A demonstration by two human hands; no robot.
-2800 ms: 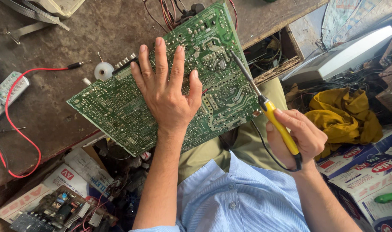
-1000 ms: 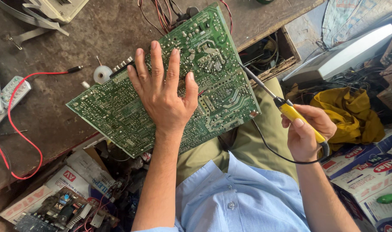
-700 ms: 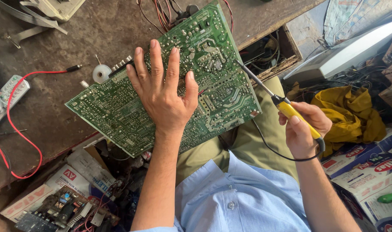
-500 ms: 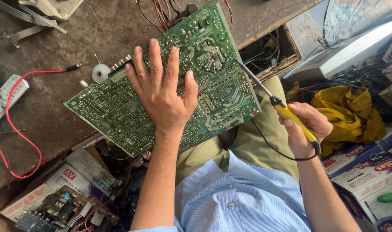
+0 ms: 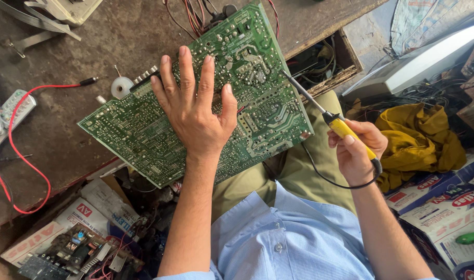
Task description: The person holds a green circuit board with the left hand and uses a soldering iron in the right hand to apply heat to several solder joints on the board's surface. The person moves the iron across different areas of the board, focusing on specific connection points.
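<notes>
Fingers of the left hand point(image 5: 195, 111) are spreading flat on the green circuit board point(image 5: 200, 93) at the counter point(image 5: 65, 129) edge, keeping it steady, while the right hand point(image 5: 356, 153) is gripping the yellow soldering iron point(image 5: 333, 122) beside the board.

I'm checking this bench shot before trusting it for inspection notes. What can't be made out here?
- Head view: the part of the green circuit board under the left hand is covered.
- The soldering iron tip at the board is too fine to tell if it touches.
- Its handle middle is wrapped by the right hand.
- The red wire runs off the left edge.
- The board's components underneath face away.
</notes>
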